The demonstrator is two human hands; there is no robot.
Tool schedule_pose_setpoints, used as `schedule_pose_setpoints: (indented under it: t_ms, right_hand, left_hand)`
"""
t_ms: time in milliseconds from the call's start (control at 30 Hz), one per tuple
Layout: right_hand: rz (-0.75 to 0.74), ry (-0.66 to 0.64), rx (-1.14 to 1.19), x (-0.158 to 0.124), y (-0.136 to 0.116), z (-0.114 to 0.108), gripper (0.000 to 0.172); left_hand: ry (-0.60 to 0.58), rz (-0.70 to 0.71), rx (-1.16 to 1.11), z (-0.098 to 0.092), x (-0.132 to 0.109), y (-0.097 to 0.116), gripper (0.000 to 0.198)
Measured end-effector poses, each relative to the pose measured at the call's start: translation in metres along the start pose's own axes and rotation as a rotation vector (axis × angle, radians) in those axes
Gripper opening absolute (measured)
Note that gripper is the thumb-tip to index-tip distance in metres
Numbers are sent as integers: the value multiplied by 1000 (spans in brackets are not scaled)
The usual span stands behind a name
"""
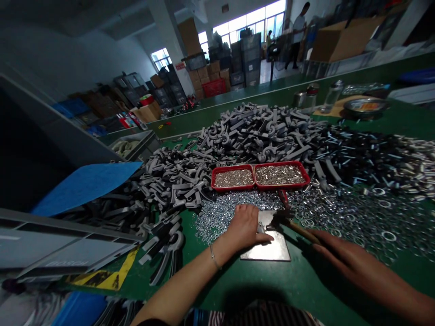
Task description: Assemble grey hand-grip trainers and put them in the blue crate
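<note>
A bare metal plate (267, 253) lies on the green tabletop in front of me. My left hand (244, 227) is closed over its left side, fingers curled and thumb stretched along the plate. A small grey part (261, 227) peeks out between thumb and fingers; most of it is hidden by the hand. My right hand (328, 249) grips the wooden handle of a hammer (304, 232). The hammer's dark head sits over the upper right of the plate, close to the left thumb. From this angle I cannot tell whether it touches the part.
Two red trays (254, 177) of small metal pins stand behind the plate. Loose nuts (217, 217) and metal rings (340, 213) spread around it. Grey and black handle parts (258, 131) are heaped behind. A grey crate (68, 249) stands left; a person (298, 36) is in the background.
</note>
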State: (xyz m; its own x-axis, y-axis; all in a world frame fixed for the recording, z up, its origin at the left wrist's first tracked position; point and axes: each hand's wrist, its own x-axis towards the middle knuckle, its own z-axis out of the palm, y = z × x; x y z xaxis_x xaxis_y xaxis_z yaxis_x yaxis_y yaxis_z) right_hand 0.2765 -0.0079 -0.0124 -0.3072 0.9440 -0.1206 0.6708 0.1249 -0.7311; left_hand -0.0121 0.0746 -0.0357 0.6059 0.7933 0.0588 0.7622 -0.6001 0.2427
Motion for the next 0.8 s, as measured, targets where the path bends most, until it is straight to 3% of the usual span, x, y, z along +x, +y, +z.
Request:
schedule_pose_setpoints:
  t_ms: [67, 100, 200, 333, 467, 567, 633, 700, 800]
  right_hand:
    - [-62, 20, -40, 0, -14, -1, 45]
    - [-97, 42, -50, 1, -20, -1, 46]
    - [-145, 49, -93, 8, -28, 8, 46]
    - [13, -112, -61, 23, -22, 19, 48]
    - [116, -26, 110, 29, -13, 16, 54]
    - [179, 13, 127, 34, 6, 12, 60]
    - [168, 46, 20, 40, 20, 12, 61]
    - [42, 132, -154, 48, 26, 15, 58]
    - [-234, 212, -316, 60, 15, 30, 48]
  left_hand:
    - [47, -131, -131, 6, -12, 6, 104]
    - [50, -167, -195, 9, -18, 8, 111]
    - [19, -213, -329, 16, -28, 11, 110]
    - [-19, -240, -402, 17, -27, 10, 113]
    - [-28, -275, -402, 14, -27, 16, 111]
    - [-101, -267, -434, 1, -30, 13, 118]
    - [-93, -208, -462, -19, -28, -3, 112]
    - [28, -185, -405, -50, -20, -34, 87]
    - [223, -367, -130, -98, 6, -99, 49]
